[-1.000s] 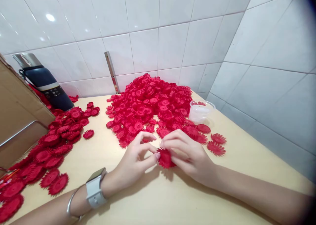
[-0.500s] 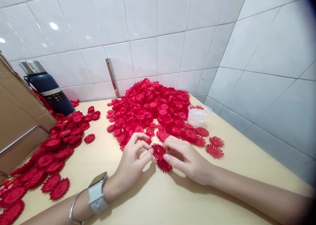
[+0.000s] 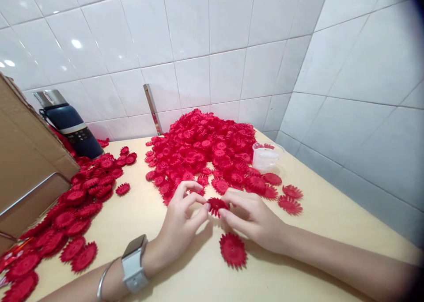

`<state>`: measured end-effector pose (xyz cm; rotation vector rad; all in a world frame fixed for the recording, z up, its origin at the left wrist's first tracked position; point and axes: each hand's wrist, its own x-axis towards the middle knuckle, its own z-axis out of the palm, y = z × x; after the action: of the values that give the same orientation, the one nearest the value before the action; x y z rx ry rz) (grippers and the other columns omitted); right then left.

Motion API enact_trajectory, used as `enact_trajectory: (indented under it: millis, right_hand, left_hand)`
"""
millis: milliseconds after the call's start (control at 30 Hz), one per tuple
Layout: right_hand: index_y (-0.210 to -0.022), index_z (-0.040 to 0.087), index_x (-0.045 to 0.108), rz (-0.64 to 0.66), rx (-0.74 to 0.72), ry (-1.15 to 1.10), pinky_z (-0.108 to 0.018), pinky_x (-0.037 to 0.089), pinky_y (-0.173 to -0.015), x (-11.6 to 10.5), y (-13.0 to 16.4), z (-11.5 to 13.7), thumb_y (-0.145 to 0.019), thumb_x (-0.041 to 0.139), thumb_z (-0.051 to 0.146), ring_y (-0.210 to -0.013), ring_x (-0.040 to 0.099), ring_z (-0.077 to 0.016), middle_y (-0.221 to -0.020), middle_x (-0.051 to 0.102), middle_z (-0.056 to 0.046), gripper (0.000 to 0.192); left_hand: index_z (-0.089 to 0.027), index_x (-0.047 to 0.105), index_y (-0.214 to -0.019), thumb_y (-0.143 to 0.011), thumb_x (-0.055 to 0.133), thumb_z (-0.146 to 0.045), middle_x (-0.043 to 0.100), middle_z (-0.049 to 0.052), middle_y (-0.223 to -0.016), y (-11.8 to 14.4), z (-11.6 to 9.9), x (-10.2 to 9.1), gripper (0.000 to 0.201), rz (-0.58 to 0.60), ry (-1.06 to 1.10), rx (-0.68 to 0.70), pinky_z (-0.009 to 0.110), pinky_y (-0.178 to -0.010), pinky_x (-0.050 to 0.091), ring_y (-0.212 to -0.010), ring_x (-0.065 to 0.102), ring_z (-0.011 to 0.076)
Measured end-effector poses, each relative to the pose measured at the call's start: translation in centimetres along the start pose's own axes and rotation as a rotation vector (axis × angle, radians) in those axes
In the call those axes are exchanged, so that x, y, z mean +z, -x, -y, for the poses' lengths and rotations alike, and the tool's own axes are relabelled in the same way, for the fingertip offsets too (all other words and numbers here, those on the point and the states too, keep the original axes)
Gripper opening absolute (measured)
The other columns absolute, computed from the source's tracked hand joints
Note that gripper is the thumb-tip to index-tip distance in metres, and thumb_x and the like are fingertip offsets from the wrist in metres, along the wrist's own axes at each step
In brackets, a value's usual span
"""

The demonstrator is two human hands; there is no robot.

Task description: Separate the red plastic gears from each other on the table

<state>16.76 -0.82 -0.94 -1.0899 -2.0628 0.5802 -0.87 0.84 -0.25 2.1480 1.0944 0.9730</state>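
In the head view, the left hand (image 3: pixel 180 222) and the right hand (image 3: pixel 253 218) meet above the beige table (image 3: pixel 185 280), and both pinch the same small red toothed flower piece (image 3: pixel 216 205) between thumb and fingertips. This piece sits exactly between the two hands, lifted a little over the table, and touches the fingertips of both. The other fingers of each hand are curled loosely. The left wrist carries a white smartwatch (image 3: pixel 133 263) and a thin silver bangle (image 3: pixel 101 282).

Just below the hands, near the right palm, a larger red flower disc (image 3: pixel 233 249) lies flat on the table, apart from the fingers. Behind the hands is a big heap of red flower pieces (image 3: pixel 208 149) against the tiled wall, with a clear plastic cup (image 3: pixel 266 155) at its right edge. On the left, a second pile of red discs (image 3: pixel 66 209) spreads beside a cardboard box (image 3: pixel 23 160) and a dark blue bottle (image 3: pixel 71 125)
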Motion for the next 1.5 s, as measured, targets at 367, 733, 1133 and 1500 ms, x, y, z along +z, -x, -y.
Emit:
enact_trajectory:
  millis: [367, 733, 1133, 1500]
  right_hand:
    - [-0.056, 0.016, 0.047, -0.074, 0.233, -0.063, -0.022, 0.032, -0.048, 0.26, -0.12, -0.06, -0.079, 0.047, 0.023, -0.051, 0.042, -0.0104, -0.053, 0.047, 0.002, 0.023]
    - [-0.067, 0.014, 0.053, 0.070, 0.410, -0.728, -0.019, 0.031, -0.041, 0.22, -0.17, 0.22, -0.080, 0.050, 0.035, -0.043, 0.040, -0.0058, -0.058, 0.051, 0.002, 0.025]
    - [-0.066, 0.014, 0.055, 0.061, 0.417, -0.733, -0.017, 0.029, -0.038, 0.41, -0.15, -0.11, -0.077, 0.054, 0.038, -0.040, 0.038, -0.0041, -0.056, 0.052, 0.002, 0.027]
    - [-0.066, 0.013, 0.054, 0.076, 0.426, -0.765, -0.017, 0.028, -0.036, 0.55, -0.38, -0.39, -0.076, 0.056, 0.035, -0.038, 0.038, -0.0034, -0.054, 0.054, 0.003, 0.024]
  left_hand:
    - [-0.021, 0.065, -0.081, -0.082, 0.048, -0.025, 0.045, 0.006, -0.102, 0.11, 0.10, -0.19, 0.017, 0.065, 0.067, -0.003, 0.031, -0.086, 0.043, -0.099, 0.050, 0.0179]
    - [-0.020, 0.062, -0.089, -0.082, 0.049, -0.024, 0.065, 0.001, -0.090, 0.04, 0.07, -0.19, 0.016, 0.143, 0.133, -0.046, 0.025, -0.077, 0.044, -0.084, 0.059, 0.0145]
    - [-0.017, 0.064, -0.086, -0.080, 0.051, -0.023, 0.067, 0.001, -0.087, 0.04, 0.07, -0.25, 0.015, 0.122, 0.121, -0.051, 0.021, -0.073, 0.043, -0.080, 0.059, 0.0132]
    - [-0.017, 0.064, -0.086, -0.080, 0.052, -0.024, 0.066, 0.002, -0.087, -0.01, 0.04, -0.13, 0.015, 0.140, 0.129, -0.066, 0.021, -0.072, 0.044, -0.079, 0.059, 0.0134]
